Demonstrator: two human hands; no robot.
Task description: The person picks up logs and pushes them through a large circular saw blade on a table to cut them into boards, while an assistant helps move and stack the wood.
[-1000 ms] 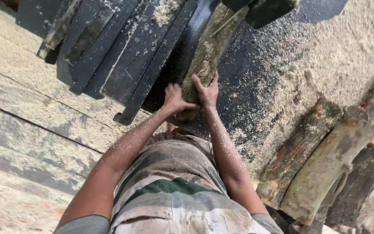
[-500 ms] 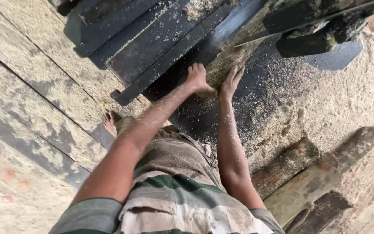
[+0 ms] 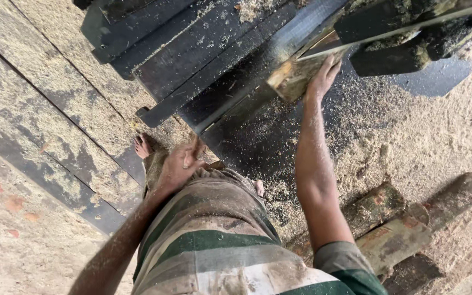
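My right hand (image 3: 322, 77) reaches forward and presses flat, fingers spread, against the cut end of a squared timber (image 3: 293, 76) lying on the dark saw table (image 3: 230, 76). The timber runs up and right under black machine parts (image 3: 405, 27). My left hand (image 3: 180, 164) hangs low near my hip, fingers loosely apart, holding nothing. It is beside the table's near edge. My striped cloth (image 3: 214, 246) and one bare foot (image 3: 143, 146) show below.
Sawdust covers the ground (image 3: 422, 136) to the right. Several rough logs (image 3: 405, 229) lie at the lower right. Dusty wooden planks (image 3: 45, 109) form the floor on the left. Dark metal rails (image 3: 165, 60) run along the table.
Both hands were pressed on the timber's end. My left hand has since come off and dropped to my hip. The right hand stays on the end, now farther forward.
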